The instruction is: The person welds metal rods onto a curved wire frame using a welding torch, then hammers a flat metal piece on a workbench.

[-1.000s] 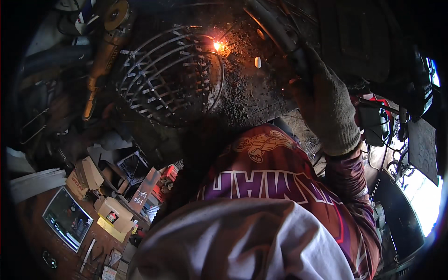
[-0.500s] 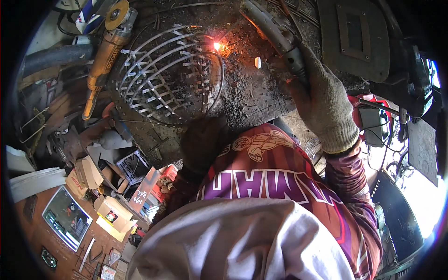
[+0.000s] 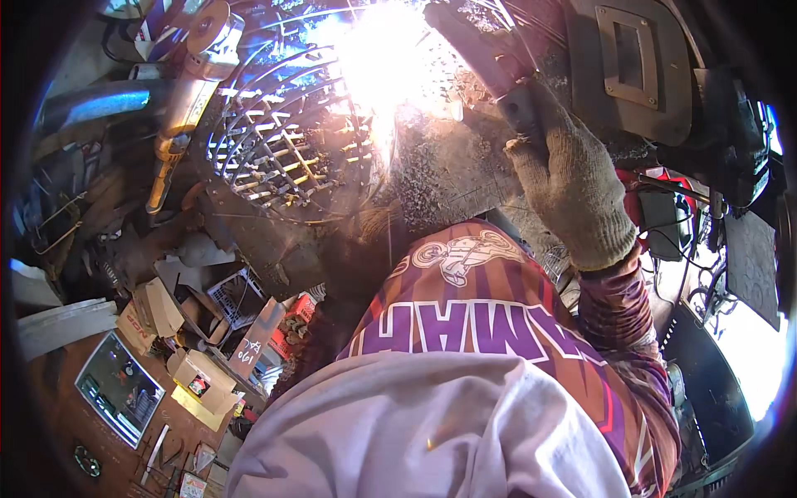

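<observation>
In the head view, the right hand (image 3: 573, 187), in a knitted off-white work glove, is closed round the dark handle of a welding electrode holder (image 3: 490, 62) that reaches up and left toward a white-hot arc flash (image 3: 386, 54). The flash sits at the upper right edge of a round wire grille of curved metal rods (image 3: 282, 141), which lies on a dark, gritty metal bench (image 3: 448, 174).

The left hand does not show plainly; a dark shape below the grille may be it, but whether it holds anything or how its fingers stand cannot be told.

Judging from the flare, a weld is being laid at the grille's rim right now. The rods look already set in their pattern, with pale crossbars joined across them. How many joints are finished and how many remain is washed out by the glare, so the work seems under way rather than near a clear end.

A yellow-bodied angle grinder (image 3: 187, 91) lies just left of the grille, untouched. Lower left, well apart from the work, small cardboard boxes (image 3: 195, 378) and a flat framed panel (image 3: 119, 398) lie on a reddish surface. A dark welding mask with a rectangular window (image 3: 631, 66) stands upper right, behind the gloved hand.
</observation>
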The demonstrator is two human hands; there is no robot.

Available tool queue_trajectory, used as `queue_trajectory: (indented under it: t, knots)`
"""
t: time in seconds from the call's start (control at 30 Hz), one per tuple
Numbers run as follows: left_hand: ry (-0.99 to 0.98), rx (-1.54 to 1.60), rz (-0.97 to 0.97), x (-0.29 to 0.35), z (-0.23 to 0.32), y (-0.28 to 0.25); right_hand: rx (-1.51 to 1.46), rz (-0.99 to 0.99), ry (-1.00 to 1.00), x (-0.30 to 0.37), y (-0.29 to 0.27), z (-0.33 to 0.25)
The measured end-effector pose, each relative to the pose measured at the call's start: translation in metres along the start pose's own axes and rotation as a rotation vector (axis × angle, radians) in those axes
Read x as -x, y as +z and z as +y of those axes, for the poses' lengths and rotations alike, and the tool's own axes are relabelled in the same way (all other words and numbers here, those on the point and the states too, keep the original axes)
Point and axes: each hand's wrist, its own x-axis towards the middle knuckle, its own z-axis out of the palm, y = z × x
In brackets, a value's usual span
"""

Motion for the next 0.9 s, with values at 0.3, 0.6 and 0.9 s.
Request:
queue_trajectory:
  t: [0.3,0.6,0.9]
  knots:
    - [0.193,-0.209,-0.199,-0.025,0.018,-0.014,-0.157,0.216,-0.185,0.01,0.01,0.026]
    - [0.27,-0.304,-0.302,-0.026,0.014,-0.014,-0.117,0.329,0.131,0.021,-0.023,-0.005]
    - [0.216,-0.362,-0.301,-0.038,0.048,-0.026,-0.262,0.354,0.143,0.039,-0.017,0.01]
